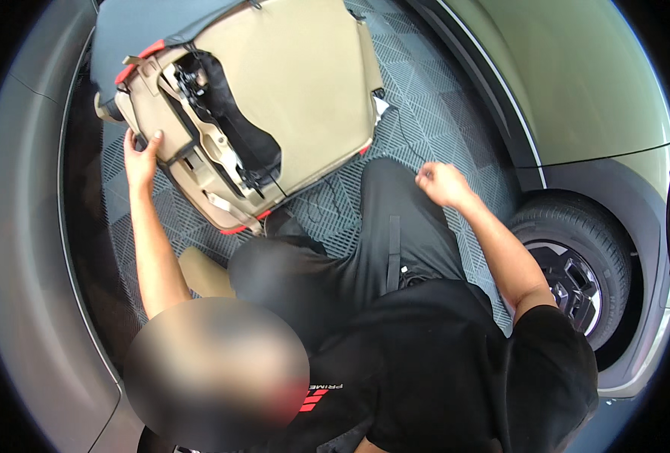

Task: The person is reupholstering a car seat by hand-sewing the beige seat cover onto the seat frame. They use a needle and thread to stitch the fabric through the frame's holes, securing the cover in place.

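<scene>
Grey floor [444,113] leaves room beside the curled right hand [444,183]; the left hand [142,157] grips the beige seat edge [186,181].

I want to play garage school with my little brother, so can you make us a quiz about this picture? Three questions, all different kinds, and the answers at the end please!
1. Pick one: which hand touches the beige seat?
A) left
B) right
C) both

2. True or false: a wheel shows on the right side of the picture.

3. Fill the gap: the person's shirt is mostly ____ (a colour).

Key:
1. A. The left hand is at the seat's edge; the right hand is apart from it.
2. True.
3. Black.
</scene>
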Motion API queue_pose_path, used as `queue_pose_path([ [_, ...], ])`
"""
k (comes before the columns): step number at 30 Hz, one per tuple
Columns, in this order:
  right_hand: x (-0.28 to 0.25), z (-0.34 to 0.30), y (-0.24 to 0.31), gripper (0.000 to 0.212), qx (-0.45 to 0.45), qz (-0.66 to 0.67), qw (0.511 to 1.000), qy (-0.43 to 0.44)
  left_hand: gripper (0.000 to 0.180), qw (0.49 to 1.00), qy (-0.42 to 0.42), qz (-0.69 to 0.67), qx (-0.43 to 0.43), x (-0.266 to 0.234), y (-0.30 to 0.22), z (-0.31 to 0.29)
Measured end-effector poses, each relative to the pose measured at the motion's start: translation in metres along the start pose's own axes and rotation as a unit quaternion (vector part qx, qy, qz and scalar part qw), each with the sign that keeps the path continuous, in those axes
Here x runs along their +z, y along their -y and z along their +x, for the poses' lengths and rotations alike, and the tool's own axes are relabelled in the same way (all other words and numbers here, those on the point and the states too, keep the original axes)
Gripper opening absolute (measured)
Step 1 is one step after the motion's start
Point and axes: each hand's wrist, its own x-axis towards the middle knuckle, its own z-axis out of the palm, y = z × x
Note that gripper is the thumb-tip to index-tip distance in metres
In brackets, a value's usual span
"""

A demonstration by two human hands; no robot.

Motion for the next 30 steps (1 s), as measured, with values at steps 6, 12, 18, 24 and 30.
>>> queue_pose_path([
  [6, -0.007, -0.009, -0.098, 0.027, 0.05, 0.133, 0.987, -0.08, 0.105, 0.988, -0.006, -0.111, -0.111, 0.02, 0.026, -0.015],
  [12, -0.024, -0.009, -0.151, 0.019, 0.086, 0.299, 0.943, -0.121, 0.096, 0.988, 0.007, -0.135, -0.072, 0.014, 0.028, -0.026],
  [18, -0.022, -0.01, -0.224, 0.016, 0.055, 0.478, 0.874, -0.065, 0.106, 0.987, 0.01, -0.091, -0.131, 0.014, 0.024, -0.033],
  [24, -0.094, 0.075, -0.178, 0.028, 0.02, 0.268, 0.955, 0.122, 0.102, 0.987, -0.051, -0.025, -0.154, 0.009, 0.027, -0.03],
  [30, -0.039, 0.189, 0.001, 0.044, -0.231, -0.188, 0.852, 0.431, 0.086, 0.983, -0.093, 0.046, -0.154, 0.01, 0.017, -0.064],
])
